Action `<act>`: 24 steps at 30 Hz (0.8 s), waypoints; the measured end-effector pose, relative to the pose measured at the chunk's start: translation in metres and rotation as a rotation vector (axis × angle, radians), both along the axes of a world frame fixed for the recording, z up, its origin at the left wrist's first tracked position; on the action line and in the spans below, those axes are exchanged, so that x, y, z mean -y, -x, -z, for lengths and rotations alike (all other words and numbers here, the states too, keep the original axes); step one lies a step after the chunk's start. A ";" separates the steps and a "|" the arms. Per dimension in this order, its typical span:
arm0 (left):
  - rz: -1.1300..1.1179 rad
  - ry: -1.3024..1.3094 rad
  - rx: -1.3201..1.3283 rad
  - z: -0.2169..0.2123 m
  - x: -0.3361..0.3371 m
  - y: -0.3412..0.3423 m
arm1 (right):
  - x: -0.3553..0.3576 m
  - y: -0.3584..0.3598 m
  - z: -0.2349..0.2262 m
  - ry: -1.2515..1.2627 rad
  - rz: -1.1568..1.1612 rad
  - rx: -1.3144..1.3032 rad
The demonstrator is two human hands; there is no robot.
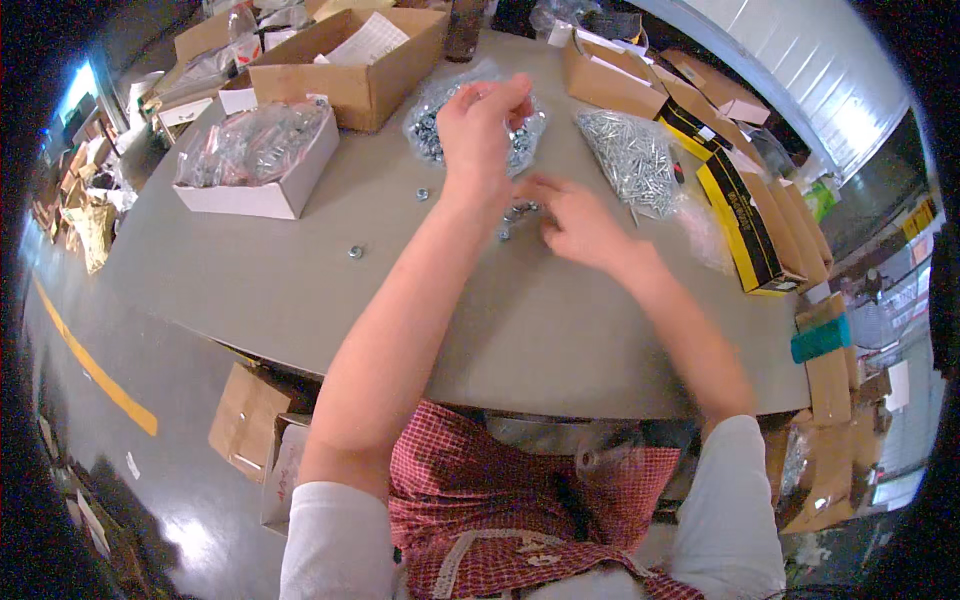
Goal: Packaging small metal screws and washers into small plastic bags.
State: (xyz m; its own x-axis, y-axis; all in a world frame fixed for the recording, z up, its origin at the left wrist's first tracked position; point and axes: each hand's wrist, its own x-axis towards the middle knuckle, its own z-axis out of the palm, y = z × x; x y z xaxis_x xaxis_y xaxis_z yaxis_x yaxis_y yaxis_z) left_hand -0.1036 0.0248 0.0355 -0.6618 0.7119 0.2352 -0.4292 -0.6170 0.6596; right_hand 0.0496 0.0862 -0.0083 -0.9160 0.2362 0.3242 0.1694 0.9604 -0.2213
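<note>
My left hand is raised over a clear plastic bag of small metal nuts, its fingers curled inward. Whatever it may hold is hidden. To the right and nearer me, my right hand is low over the table, fingers apart and reaching left. A few metal nuts lie by its fingertips, partly covered by them. Two loose nuts, one nut near my left wrist and another nut farther left, rest on the grey table.
A white box of bagged parts stands left, before an open cardboard box. On the right are a clear bag of screws, a black and yellow box and more cartons. The table's curved front edge lies below my forearms.
</note>
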 end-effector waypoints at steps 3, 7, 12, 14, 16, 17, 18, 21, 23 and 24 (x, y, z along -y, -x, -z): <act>-0.031 -0.018 -0.046 -0.008 0.001 -0.001 | 0.005 0.002 0.004 0.009 -0.156 -0.011; -0.068 -0.140 -0.007 -0.002 -0.002 0.042 | 0.019 0.012 0.002 0.088 -0.211 0.031; -0.206 -0.120 0.126 -0.003 -0.001 0.062 | 0.008 0.030 0.006 0.087 -0.036 0.083; -0.167 -0.114 0.098 -0.002 -0.001 0.063 | -0.006 0.043 0.005 0.150 0.048 0.050; -0.136 -0.106 0.066 -0.001 0.000 0.063 | -0.007 0.052 0.005 0.215 0.122 0.013; -0.135 -0.108 0.082 -0.002 0.001 0.062 | -0.002 0.056 0.003 0.277 0.134 -0.041; -0.134 -0.110 0.098 -0.003 0.001 0.062 | 0.002 0.061 0.001 0.340 0.145 -0.095; -0.150 -0.132 0.121 -0.005 0.008 0.075 | 0.018 0.085 0.005 0.164 -0.093 -0.238; -0.180 -0.124 0.123 -0.008 0.009 0.073 | 0.021 0.104 0.012 0.088 -0.043 -0.209; -0.209 -0.126 0.128 -0.011 0.006 0.067 | 0.019 0.112 0.015 0.001 0.007 -0.174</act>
